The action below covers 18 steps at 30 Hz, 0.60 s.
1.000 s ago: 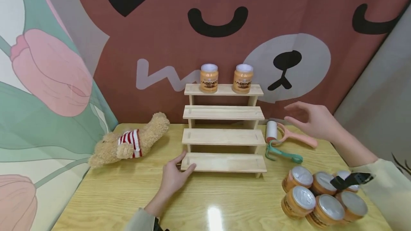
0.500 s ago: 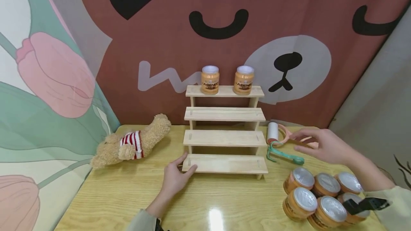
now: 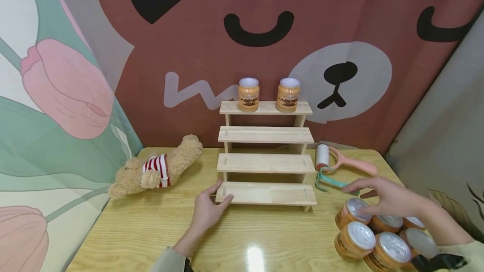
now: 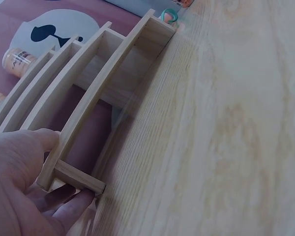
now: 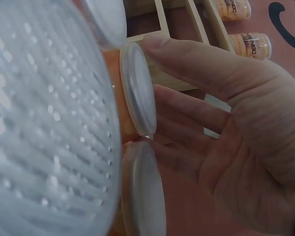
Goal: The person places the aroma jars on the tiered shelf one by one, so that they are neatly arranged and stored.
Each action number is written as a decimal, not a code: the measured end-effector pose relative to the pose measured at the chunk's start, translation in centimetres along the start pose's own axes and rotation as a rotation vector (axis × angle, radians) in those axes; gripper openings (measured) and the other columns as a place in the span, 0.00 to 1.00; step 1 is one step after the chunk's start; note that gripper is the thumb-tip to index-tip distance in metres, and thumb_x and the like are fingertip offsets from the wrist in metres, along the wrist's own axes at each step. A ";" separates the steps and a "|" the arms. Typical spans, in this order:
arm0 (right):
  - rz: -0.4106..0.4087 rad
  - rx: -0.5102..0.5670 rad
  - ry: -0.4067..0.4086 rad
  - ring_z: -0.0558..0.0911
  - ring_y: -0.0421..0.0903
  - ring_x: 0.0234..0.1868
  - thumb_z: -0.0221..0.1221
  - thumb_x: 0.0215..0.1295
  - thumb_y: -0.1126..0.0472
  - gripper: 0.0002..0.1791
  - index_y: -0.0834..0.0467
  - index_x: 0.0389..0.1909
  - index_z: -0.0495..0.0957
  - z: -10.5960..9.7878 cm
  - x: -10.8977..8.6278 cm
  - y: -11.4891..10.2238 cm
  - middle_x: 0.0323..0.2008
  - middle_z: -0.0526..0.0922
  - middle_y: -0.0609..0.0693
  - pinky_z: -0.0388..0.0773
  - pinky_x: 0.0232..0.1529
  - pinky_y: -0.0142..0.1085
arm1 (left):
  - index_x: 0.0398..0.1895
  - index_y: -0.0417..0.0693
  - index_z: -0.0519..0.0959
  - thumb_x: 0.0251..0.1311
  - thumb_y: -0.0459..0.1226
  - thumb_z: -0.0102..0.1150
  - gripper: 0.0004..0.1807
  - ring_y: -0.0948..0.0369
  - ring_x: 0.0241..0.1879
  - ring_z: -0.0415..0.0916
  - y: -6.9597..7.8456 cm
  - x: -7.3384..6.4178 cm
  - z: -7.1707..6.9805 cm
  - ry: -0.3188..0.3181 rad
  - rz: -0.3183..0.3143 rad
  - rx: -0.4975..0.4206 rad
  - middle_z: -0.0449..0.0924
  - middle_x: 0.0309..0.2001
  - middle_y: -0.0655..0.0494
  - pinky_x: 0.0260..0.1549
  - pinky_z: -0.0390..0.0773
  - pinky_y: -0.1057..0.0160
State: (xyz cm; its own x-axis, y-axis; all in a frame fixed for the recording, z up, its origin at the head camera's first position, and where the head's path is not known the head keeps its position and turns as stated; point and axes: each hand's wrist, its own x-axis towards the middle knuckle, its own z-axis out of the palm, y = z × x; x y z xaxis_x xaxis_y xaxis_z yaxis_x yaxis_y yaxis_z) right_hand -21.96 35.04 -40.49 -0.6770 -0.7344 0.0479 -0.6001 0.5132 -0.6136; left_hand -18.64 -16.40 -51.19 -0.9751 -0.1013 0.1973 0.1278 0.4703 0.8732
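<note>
A four-step wooden display stand (image 3: 266,193) stands mid-table, with two orange jars (image 3: 248,95) with white lids on its top step. My left hand (image 3: 207,212) grips the left end of the lowest step, thumb on the board and fingers by the leg (image 4: 78,177). Over a cluster of orange jars at the right, my right hand (image 3: 397,198) hovers with fingers spread. Its thumb and fingertips are close about the lid of the back-left jar (image 3: 343,218). In the right wrist view, that jar's silvery lid (image 5: 140,91) sits between thumb and fingers, with a gap to the palm.
A plush toy (image 3: 172,163) in a striped top lies left of the stand. A pink-handled lint roller (image 3: 353,163) and a teal hook-shaped tool (image 3: 329,179) lie to the right. More jars (image 3: 393,249) crowd the front right. A printed curtain (image 3: 181,45) hangs behind the table.
My right hand has come down and towards me, from beside the stand, past the lint roller, to the jar cluster. The left hand keeps its grip on the stand.
</note>
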 end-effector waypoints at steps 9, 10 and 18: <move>0.048 0.082 -0.150 0.74 0.21 0.65 0.71 0.70 0.53 0.27 0.48 0.68 0.79 0.3 -0.5 0.6 0.65 0.83 0.54 0.87 0.48 0.30 | 0.71 0.37 0.76 0.64 0.42 0.77 0.36 0.46 0.51 0.90 0.2 -0.1 0.1 0.000 -0.003 0.008 0.83 0.63 0.34 0.45 0.92 0.58; 0.035 0.072 -0.148 0.74 0.22 0.65 0.72 0.70 0.53 0.27 0.48 0.68 0.78 0.4 -0.6 0.6 0.64 0.83 0.52 0.87 0.47 0.29 | 0.71 0.36 0.76 0.64 0.42 0.77 0.36 0.45 0.51 0.90 0.2 -0.1 0.0 -0.001 -0.004 0.006 0.84 0.63 0.34 0.46 0.92 0.57; -0.014 -0.020 -0.044 0.82 0.29 0.56 0.78 0.61 0.59 0.28 0.49 0.61 0.81 0.4 -0.6 0.9 0.57 0.85 0.48 0.90 0.38 0.33 | 0.71 0.37 0.77 0.64 0.42 0.76 0.35 0.47 0.50 0.90 0.0 -0.1 0.1 0.015 0.029 0.032 0.84 0.63 0.35 0.46 0.92 0.57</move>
State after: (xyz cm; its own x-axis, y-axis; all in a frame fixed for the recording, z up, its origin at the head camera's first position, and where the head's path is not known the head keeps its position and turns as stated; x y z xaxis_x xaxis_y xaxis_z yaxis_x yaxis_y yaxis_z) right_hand -21.91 35.75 -41.37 -0.6493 -0.7602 0.0215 -0.6180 0.5109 -0.5976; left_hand -18.59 -16.25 -51.22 -0.9681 -0.1002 0.2295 0.1502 0.5011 0.8523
